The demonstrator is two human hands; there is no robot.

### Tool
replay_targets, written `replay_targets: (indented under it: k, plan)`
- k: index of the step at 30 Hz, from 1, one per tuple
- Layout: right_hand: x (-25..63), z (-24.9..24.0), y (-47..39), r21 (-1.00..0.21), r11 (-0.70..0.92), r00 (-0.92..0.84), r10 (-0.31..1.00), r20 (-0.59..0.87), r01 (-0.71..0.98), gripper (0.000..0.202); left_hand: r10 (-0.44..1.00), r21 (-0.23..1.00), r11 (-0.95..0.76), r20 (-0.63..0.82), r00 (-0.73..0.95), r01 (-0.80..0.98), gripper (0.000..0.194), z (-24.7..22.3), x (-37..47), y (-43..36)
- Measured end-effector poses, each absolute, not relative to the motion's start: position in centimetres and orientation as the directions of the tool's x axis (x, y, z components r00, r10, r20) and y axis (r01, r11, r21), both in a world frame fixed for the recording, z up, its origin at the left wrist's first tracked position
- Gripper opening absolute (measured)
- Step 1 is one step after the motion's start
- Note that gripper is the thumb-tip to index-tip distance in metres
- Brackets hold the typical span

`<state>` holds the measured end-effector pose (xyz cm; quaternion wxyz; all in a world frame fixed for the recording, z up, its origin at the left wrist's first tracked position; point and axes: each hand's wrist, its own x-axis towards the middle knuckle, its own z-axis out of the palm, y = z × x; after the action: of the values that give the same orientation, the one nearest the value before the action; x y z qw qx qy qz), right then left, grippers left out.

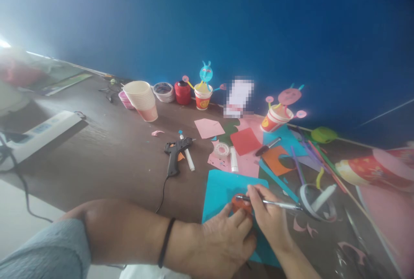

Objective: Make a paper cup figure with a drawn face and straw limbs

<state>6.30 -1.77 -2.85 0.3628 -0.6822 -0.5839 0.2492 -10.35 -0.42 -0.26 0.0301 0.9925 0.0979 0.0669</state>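
Note:
A small round piece of orange paper (239, 203) lies on a blue paper sheet (220, 184) near the front of the table. With bent fingers, my left hand (228, 236) presses the orange piece down and covers its lower part. My right hand (270, 218) grips a silver pen (281, 204), its tip touching or just above the orange paper. A roll of white tape (221, 149) and a glue stick (233, 159) sit behind the blue sheet.
A black glue gun (176, 154) with a cord lies to the left. Farther back stand stacked paper cups (141, 100) and two decorated cups (203, 98) (276, 117). Coloured paper scraps, a cutter (268, 146) and a large tape roll (302, 197) crowd the right.

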Motion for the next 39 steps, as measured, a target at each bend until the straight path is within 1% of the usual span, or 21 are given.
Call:
replay_targets:
  k: [3,6,9,16,20,25,30,36,39]
  plan:
    - [6.30,-2.81,-1.66,-0.787,-0.050,0.167,0.984,0.068,0.615,0.034,0.214,0.094,-0.974,0.100,0.972,0.205,0.038,-0.17,-10.32,-0.45]
    - [6.38,-2.97,-1.61,-0.781,-0.056,0.197,0.977,0.086,0.621,0.035,0.202,0.117,-0.974,0.075,0.977,0.192,0.040,0.08,-10.46,-0.33]
    - [6.45,-3.12,-1.65,-0.788,-0.069,0.199,0.977,0.069,0.611,0.034,0.184,0.118,-0.978,0.073,0.980,0.174,0.042,0.15,-10.56,-0.24]
    - [6.54,-3.43,-1.72,-0.770,-0.056,0.209,0.973,0.102,0.636,0.034,0.200,0.111,-0.976,0.098,0.975,0.189,0.034,-0.10,-10.39,-0.28]
    - [6.62,-3.72,-1.72,-0.785,-0.074,0.212,0.974,0.074,0.615,0.033,0.197,0.096,-0.978,0.099,0.975,0.187,0.036,-0.03,-10.38,-0.28]
    - [6.54,-3.42,-1.66,-0.789,-0.070,0.219,0.972,0.084,0.611,0.033,0.204,0.082,-0.977,0.111,0.973,0.196,0.039,-0.29,-10.43,-0.43]
    - [6.43,-3.12,-1.74,-0.812,-0.078,0.234,0.969,0.073,0.578,0.032,0.188,0.092,-0.980,0.112,0.976,0.179,0.038,-0.35,-10.43,-0.39]
    - [6.58,-3.37,-1.72,-0.784,-0.070,0.213,0.974,0.081,0.617,0.032,0.207,0.094,-0.976,0.104,0.973,0.197,0.037,-0.35,-10.40,-0.42]
    - [6.53,-3.10,-1.64,-0.783,-0.077,0.237,0.967,0.092,0.617,0.034,0.195,0.097,-0.978,0.103,0.975,0.185,0.037,-0.15,-10.48,-0.38]
